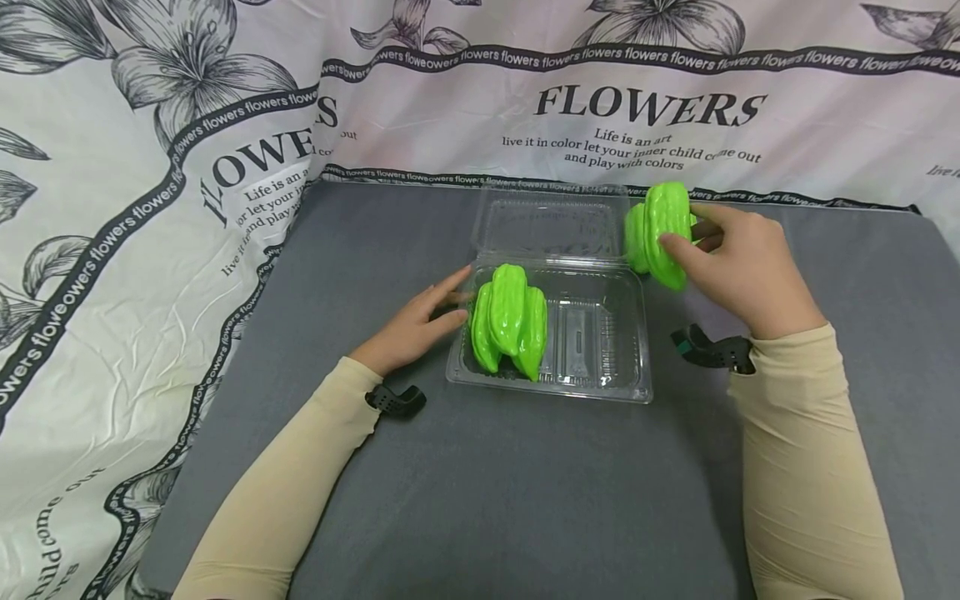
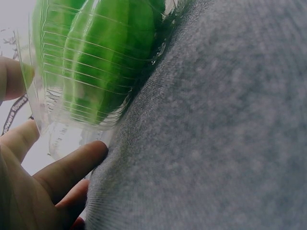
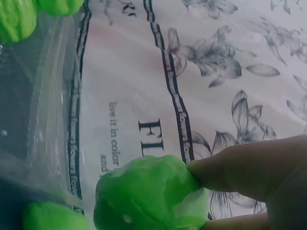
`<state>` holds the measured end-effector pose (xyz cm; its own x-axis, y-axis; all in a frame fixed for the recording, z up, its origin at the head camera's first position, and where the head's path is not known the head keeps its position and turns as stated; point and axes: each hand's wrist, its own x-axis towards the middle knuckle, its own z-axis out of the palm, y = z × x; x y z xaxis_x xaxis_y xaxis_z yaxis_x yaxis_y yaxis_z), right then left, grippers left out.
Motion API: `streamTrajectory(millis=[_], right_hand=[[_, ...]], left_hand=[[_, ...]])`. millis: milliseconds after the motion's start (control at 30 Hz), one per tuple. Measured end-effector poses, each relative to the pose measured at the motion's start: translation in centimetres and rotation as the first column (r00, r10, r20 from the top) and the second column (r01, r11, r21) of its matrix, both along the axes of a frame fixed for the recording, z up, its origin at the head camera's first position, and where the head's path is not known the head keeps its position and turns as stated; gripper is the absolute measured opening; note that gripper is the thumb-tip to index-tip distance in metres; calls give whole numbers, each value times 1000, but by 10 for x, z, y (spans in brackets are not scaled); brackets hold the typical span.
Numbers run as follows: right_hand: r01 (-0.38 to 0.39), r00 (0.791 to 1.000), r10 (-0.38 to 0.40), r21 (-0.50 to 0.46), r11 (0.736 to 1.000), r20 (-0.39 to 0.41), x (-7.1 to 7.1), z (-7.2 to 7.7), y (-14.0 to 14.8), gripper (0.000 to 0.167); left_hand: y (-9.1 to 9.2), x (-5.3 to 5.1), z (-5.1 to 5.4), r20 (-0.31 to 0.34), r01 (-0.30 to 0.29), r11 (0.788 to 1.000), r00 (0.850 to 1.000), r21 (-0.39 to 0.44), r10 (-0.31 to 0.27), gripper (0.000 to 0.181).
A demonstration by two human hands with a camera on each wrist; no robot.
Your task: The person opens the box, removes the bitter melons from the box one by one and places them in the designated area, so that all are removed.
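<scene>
My right hand (image 1: pixel 750 262) pinches a bright green, glossy, ridged piece (image 1: pixel 667 233) between thumb and fingers; it looks like a toy gourd, exact kind unclear. In the right wrist view the rounded end of the held gourd (image 3: pixel 151 194) faces the camera. Another green gourd (image 1: pixel 636 237) stands partly hidden behind it. Three more gourds (image 1: pixel 508 308) lie together in the left half of a clear plastic clamshell box (image 1: pixel 551 390), one on top of the others. At the box's left wall, my left hand (image 1: pixel 412 329) rests with fingers extended, fingertips (image 2: pixel 98 149) touching or very near the plastic.
Behind the box its clear lid (image 1: pixel 555 225) lies folded back. Grey cloth (image 1: pixel 525 500) covers the table. A white flower-printed sheet (image 1: pixel 450 125) hangs along the back and the left side. Black straps (image 1: pixel 396 402) are on both wrists.
</scene>
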<state>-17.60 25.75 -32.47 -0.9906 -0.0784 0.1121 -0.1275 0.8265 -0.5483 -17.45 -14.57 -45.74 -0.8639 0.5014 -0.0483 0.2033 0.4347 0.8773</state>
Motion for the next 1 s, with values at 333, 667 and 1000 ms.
streamTrajectory(millis=[333, 667, 1000], right_hand=[[73, 997, -73, -4, 997, 2, -6, 2, 23, 66], [126, 992, -126, -12, 992, -4, -12, -4, 35, 67], [202, 979, -203, -38, 979, -6, -18, -13, 45, 67]], left_hand=[[1, 0, 2, 8, -9, 1000, 1000, -5, 9, 66], [1, 0, 2, 5, -5, 1000, 1000, -12, 5, 65], [0, 1, 1, -1, -3, 1000, 1000, -1, 3, 66]])
